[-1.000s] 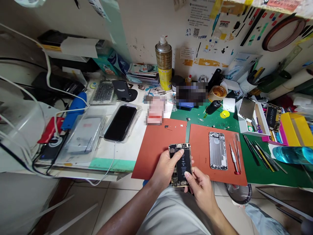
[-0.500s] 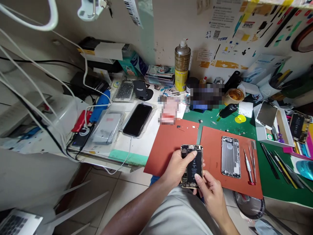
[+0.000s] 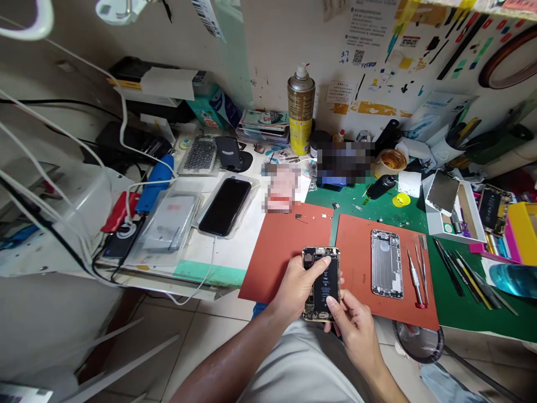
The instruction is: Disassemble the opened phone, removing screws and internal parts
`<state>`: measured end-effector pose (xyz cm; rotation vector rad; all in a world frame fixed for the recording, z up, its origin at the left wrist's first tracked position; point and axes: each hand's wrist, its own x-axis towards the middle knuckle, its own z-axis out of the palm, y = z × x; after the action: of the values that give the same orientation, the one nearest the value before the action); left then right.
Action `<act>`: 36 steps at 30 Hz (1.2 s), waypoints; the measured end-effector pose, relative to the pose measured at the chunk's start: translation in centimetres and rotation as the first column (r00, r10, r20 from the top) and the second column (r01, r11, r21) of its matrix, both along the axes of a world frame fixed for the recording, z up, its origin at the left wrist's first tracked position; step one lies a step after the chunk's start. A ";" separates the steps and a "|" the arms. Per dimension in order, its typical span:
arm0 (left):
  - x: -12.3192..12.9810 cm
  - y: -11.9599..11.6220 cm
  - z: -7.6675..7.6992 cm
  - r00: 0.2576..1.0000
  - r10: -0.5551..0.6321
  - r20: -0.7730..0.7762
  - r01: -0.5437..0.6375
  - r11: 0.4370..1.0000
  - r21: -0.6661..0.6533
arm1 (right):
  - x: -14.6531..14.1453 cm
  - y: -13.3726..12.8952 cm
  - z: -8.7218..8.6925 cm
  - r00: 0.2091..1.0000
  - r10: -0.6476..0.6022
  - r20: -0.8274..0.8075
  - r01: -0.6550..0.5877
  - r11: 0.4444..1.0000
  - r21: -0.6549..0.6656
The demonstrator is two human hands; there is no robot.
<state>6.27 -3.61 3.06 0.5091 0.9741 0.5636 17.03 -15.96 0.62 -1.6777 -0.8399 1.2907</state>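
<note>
An opened phone (image 3: pixel 322 285) with its black battery showing is held upright between both hands at the mat's front edge. My left hand (image 3: pixel 296 285) grips its left side, the thumb lying across the upper part of the battery. At the lower right, my right hand (image 3: pixel 356 322) grips the phone with its thumb on the battery and its other fingers partly hidden behind. To the right, a bare silver phone housing (image 3: pixel 386 263) lies on the reddish-brown mat (image 3: pixel 352 240). Beside the housing are a screwdriver (image 3: pixel 415 280) and tweezers (image 3: pixel 423 268).
A black phone (image 3: pixel 225 206) lies on clear packaging at the left. Behind the mats stand a spray can (image 3: pixel 301 112) and a round tub (image 3: pixel 390 161). More tools (image 3: pixel 470 277) lie on the green mat, near a white box (image 3: pixel 457 218). White cables hang at the left.
The whole view has shifted, so the bench items appear farther left. Both hands keep the same hold on the opened phone.
</note>
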 end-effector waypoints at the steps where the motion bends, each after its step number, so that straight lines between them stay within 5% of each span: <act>1: 0.0 0.0 0.1 1.000 -0.002 -0.001 0.002 1.000 0.000 | 0.1 0.0 -0.1 1.000 0.010 -0.008 -0.010 1.000 0.000; 21: 0.4 -0.1 0.1 0.998 0.013 -0.057 -0.013 1.000 0.006 | 0.4 -0.3 -0.6 0.999 0.034 -0.034 -0.034 0.999 0.015; 29: -0.6 -0.5 -0.5 0.993 -0.080 0.081 0.076 0.995 0.061 | 0.5 -0.4 -0.8 0.989 0.020 -0.146 -0.019 1.000 0.007; 32: -1.2 -0.9 -0.4 0.990 -0.102 0.100 0.095 0.993 0.070 | 0.8 -0.4 0.5 0.995 -0.060 0.075 0.055 0.996 0.063; 36: -1.2 -1.6 0.3 0.993 -0.117 0.006 0.116 0.989 0.095 | 1.5 0.8 3.8 0.856 -0.267 0.443 0.128 0.939 0.319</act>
<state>5.08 -5.23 3.38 0.6422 0.9031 0.5080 18.49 -15.20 4.38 -1.8209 -1.0467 0.5756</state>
